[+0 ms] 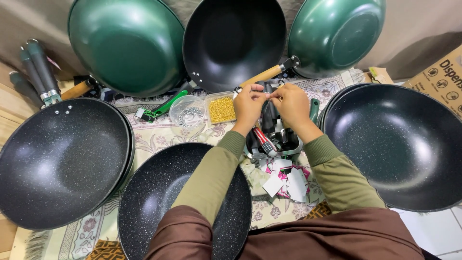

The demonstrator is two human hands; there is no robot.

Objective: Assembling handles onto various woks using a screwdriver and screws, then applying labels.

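Nearest, brown lap and olive sleeves (207, 178) over a speckled black wok (159, 197) lying on a patterned mat (159, 132). Just right of that wok, loose white and pink tags (284, 180) scattered on the mat. Beyond the tags, a small tub (293, 147) crowded with black handles, a red-striped grip (263, 140) sticking out of it. Above the tub, both hands raised and meeting fingertip to fingertip: left hand (248, 107) curled nearly closed, thumb and forefinger pinching a small part (267, 95); right hand (291, 105) likewise pinched on the same part, other fingers folded. Part too small to tell what it is; held between the hands, above the tub, in front of the middle wok. Left of the hands, a clear round cup of silver bits (187, 113) beside a clear box of gold bits (221, 110). Green-handled tool (163, 107) lying just left of the cup. Far left, stacked speckled woks (60, 161); far right, another dark stack (399, 144). Farthest, leaning against a beige backdrop: green wok (127, 45), black wok with wooden handle (233, 41), green wok (337, 33). Grey handles (36, 70) upper left, cardboard box (440, 77) upper right.
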